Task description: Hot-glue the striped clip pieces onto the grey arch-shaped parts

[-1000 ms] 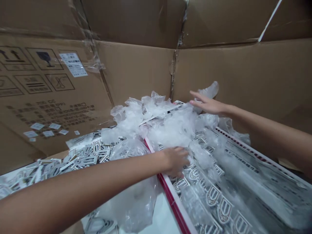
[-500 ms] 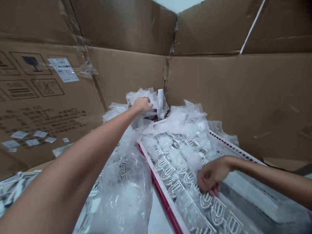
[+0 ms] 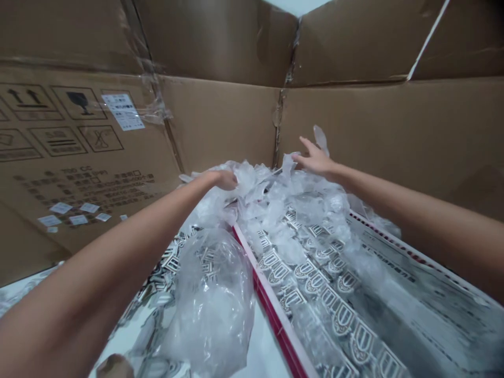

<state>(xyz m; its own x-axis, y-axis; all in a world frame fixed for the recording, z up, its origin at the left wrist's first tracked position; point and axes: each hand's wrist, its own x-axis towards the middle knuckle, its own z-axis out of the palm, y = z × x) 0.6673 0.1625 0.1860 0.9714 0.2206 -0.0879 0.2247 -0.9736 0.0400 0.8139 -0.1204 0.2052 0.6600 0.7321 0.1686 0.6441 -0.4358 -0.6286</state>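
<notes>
My left hand (image 3: 226, 180) reaches into a heap of crumpled clear plastic bags (image 3: 252, 181) near the box corner. Its fingers look curled into the plastic, with the tips partly hidden. My right hand (image 3: 315, 157) is over the right part of the heap, thumb and fingers spread apart. A raised wisp of clear plastic (image 3: 321, 139) stands close behind it. Below lies a shallow tray with a red and white edge (image 3: 271, 304), holding rows of small bagged grey-and-white shield-shaped pieces (image 3: 342, 315). A large clear bag (image 3: 214, 304) rests left of that edge.
Tall brown cardboard walls (image 3: 220, 115) enclose the far side and the left, where white labels (image 3: 124, 111) are stuck. Many loose grey-and-white pieces (image 3: 169, 262) lie on the white surface at left. A long printed strip (image 3: 413, 268) runs along the right.
My right hand has left the bagged pieces and moved up and away to the heap, its fingers opening. My left hand has come slightly lower, and the plastic near the corner has shifted.
</notes>
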